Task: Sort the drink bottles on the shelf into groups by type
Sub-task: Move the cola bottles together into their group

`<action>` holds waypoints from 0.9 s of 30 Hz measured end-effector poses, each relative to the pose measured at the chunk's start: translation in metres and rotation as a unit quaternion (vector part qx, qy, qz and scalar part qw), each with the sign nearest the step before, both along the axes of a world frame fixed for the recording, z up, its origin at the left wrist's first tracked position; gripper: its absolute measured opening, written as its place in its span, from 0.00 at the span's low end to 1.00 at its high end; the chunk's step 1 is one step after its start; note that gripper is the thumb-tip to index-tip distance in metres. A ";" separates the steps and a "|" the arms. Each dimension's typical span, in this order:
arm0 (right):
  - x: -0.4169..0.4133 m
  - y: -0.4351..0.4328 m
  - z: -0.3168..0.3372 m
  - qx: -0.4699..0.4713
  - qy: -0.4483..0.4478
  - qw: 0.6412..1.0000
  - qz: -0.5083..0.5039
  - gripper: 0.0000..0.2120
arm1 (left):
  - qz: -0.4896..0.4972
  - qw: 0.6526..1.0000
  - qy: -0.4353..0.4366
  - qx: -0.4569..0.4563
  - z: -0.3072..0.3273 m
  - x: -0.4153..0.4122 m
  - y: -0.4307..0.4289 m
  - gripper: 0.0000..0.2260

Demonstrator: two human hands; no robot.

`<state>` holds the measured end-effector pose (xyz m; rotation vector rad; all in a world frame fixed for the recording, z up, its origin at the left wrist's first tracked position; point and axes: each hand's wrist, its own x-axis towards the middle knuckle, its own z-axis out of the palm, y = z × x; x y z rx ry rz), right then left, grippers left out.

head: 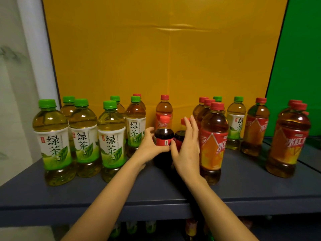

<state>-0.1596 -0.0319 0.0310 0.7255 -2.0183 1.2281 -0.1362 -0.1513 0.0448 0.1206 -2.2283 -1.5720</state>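
Two small cola bottles stand mid-shelf. My left hand (150, 148) grips the nearer cola bottle (164, 136) around its red label. My right hand (186, 146) is wrapped around the second cola bottle (179, 138), which it mostly hides. Several green tea bottles (111, 136) with green caps stand grouped at the left. Red-capped iced tea bottles (213, 136) stand at the right, one more (164, 108) behind the colas. Two green tea bottles (235, 122) sit among the iced teas at the right.
The dark shelf board (156, 192) has free room along its front edge. A yellow backdrop (165, 58) closes the back, with a green panel (298, 66) at the right. More bottles show dimly on the shelf below (191, 228).
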 end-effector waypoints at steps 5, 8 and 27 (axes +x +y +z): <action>0.002 0.004 -0.004 -0.060 -0.065 0.995 0.051 0.38 | -0.034 0.997 0.004 0.063 -0.014 -0.001 -0.005 0.25; 0.003 0.003 -0.006 -0.116 -0.143 0.979 0.092 0.32 | -0.033 0.995 0.024 0.094 -0.018 0.004 -0.005 0.26; 0.072 0.064 -0.002 -0.235 -0.207 0.941 0.124 0.23 | -0.044 0.958 0.191 0.208 -0.009 0.070 0.044 0.23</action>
